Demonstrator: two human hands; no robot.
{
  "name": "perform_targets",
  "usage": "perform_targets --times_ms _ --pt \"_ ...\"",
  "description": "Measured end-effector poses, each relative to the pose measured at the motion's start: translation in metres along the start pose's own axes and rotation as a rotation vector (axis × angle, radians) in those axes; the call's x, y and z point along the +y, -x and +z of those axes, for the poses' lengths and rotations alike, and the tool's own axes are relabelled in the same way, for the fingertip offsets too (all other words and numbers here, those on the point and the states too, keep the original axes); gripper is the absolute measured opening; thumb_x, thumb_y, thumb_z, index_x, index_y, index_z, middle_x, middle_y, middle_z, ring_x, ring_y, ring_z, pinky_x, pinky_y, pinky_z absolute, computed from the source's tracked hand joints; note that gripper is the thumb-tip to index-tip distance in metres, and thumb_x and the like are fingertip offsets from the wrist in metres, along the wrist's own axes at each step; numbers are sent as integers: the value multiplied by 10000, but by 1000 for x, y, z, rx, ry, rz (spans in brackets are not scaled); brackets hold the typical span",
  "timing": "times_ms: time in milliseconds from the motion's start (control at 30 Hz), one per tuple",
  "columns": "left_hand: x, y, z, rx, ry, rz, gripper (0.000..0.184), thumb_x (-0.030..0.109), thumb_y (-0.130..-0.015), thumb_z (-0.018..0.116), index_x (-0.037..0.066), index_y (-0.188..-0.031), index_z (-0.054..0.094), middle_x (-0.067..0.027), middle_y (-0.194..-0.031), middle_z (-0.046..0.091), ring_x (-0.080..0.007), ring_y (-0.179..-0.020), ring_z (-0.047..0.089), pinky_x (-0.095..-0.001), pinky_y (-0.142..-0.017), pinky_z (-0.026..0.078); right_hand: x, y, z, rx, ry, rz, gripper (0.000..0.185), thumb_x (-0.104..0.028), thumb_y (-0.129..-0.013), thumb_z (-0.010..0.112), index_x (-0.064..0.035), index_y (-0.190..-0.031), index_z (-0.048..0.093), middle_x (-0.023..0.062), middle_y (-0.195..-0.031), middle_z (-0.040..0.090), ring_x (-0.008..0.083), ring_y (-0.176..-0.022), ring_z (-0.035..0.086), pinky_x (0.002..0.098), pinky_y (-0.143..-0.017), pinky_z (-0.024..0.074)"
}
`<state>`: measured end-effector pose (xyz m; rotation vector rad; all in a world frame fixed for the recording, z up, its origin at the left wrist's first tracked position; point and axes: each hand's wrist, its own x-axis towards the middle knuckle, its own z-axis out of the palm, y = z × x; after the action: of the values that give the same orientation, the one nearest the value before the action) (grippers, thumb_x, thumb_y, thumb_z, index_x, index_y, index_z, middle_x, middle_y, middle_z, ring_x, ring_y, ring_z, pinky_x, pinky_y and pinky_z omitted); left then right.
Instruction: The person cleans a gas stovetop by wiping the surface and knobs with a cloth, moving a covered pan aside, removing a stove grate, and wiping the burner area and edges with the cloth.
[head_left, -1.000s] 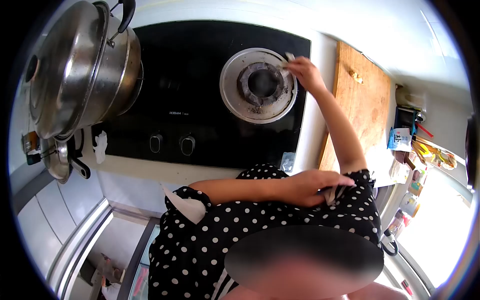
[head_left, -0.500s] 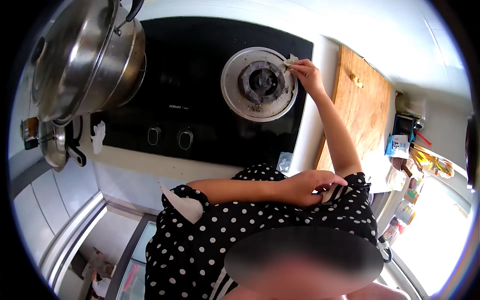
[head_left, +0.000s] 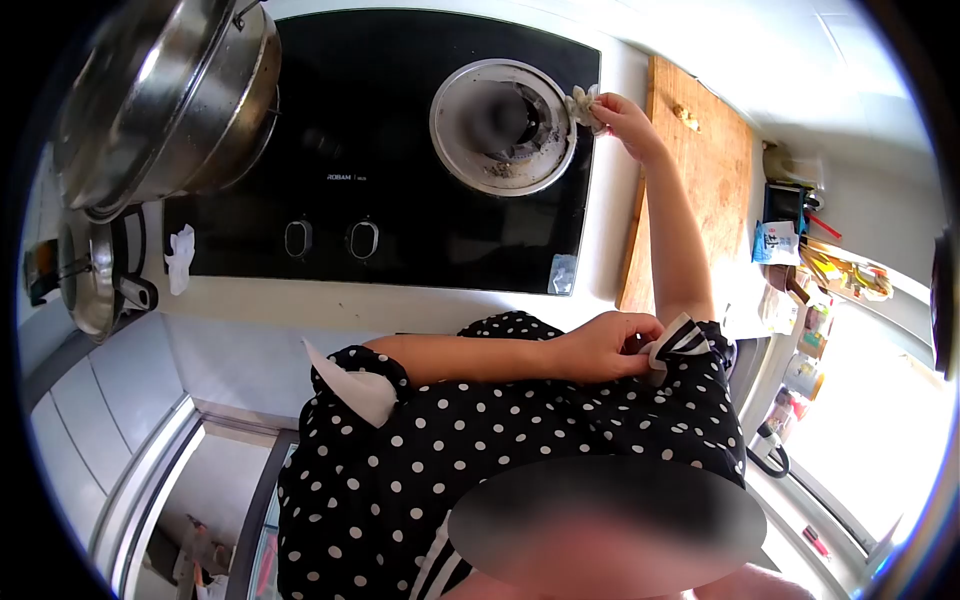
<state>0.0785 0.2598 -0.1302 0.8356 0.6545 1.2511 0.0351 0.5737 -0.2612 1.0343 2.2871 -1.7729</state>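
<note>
My right hand [head_left: 625,122] pinches a crumpled, dirty tissue [head_left: 583,108] at the right rim of the round metal burner plate [head_left: 455,165]. Dark specks and grime lie on the plate, and a blurred patch covers part of its middle. The plate sits in the black glass cooktop [head_left: 330,110]. Lower down, my left hand [head_left: 608,345] is closed on the cuff [head_left: 675,345] of my right sleeve, which is white with black stripes.
A large steel pot [head_left: 175,110] stands on the cooktop's left side. Beside it are a small pan [head_left: 92,280] and a white tissue [head_left: 180,260]. A wooden board [head_left: 700,180] lies to the right. A small clear packet [head_left: 562,273] rests at the cooktop's front right corner.
My right hand has shifted with the tissue from the plate's surface to its right edge. The view has moved, so the cooktop appears higher. My left hand still grips the cuff.
</note>
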Motion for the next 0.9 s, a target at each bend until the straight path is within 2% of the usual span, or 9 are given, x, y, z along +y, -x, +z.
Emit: perform_targets --times_ms 167,200,267,400,533,633,700,767,900 --pt "6 -8 -2 96 -108 -2 240 154 -814 617 15 -1004 568 -58 -821 594 -117 -722 539 -241 -678 444 -5 -13 23 243 394 -292 262 -171 -800 623 -20 -1013 606 143 -918 647 213 -880 624 312 -782 488" --pt "11 -10 -3 105 -97 -30 227 150 -815 604 14 -993 572 -78 -835 601 -149 -744 557 -257 -691 449 1 -17 31 246 365 -395 279 -153 -780 632 -24 -1026 605 143 -951 637 238 -879 623 325 -804 488" --pt "-9 -19 -3 136 -141 73 242 152 -827 603 9 -1019 570 -62 -846 589 -126 -709 525 -249 -654 438 13 -22 39 286 353 -496 308 -110 -733 652 -58 -1036 637 133 -1030 605 283 -893 611 347 -854 486" --pt "-24 -49 1 113 -235 152 256 138 -807 595 10 -1027 568 -82 -864 576 -163 -721 526 -273 -649 439 17 -4 49 396 502 -638 210 -117 -735 680 -132 -943 711 90 -998 610 255 -919 597 333 -823 490" --pt "-35 -85 4 154 -234 166 243 122 -803 603 17 -1014 542 -79 -867 569 -152 -724 527 -264 -656 439 15 -23 40 279 417 -602 111 -120 -766 661 -124 -857 726 73 -957 613 247 -873 596 329 -785 487" --pt "-20 -99 -3 288 -99 78 238 98 -799 604 15 -1001 510 -111 -869 594 -192 -765 571 -291 -708 457 -13 -66 40 247 531 -683 113 -123 -766 664 -115 -863 721 72 -951 609 227 -852 601 311 -761 495" --pt "-29 -111 -6 402 29 173 211 73 -816 600 15 -995 506 -95 -823 582 -160 -734 561 -275 -693 453 -16 -96 43 154 316 -636 109 -126 -760 664 -112 -853 718 76 -946 609 238 -853 601 317 -773 492" --pt "-20 -111 -12 375 30 98 214 81 -819 599 7 -1006 524 -97 -839 581 -170 -745 568 -274 -682 459 -9 -97 33 107 364 -698 111 -115 -748 662 -121 -844 717 80 -944 612 253 -866 596 331 -791 486" --pt "-31 -117 -7 303 -176 183 233 94 -806 588 1 -1016 548 -125 -881 593 -230 -792 585 -325 -711 477 5 -81 11 82 576 -883 110 -106 -758 657 -130 -847 716 65 -944 614 249 -867 595 321 -778 489"
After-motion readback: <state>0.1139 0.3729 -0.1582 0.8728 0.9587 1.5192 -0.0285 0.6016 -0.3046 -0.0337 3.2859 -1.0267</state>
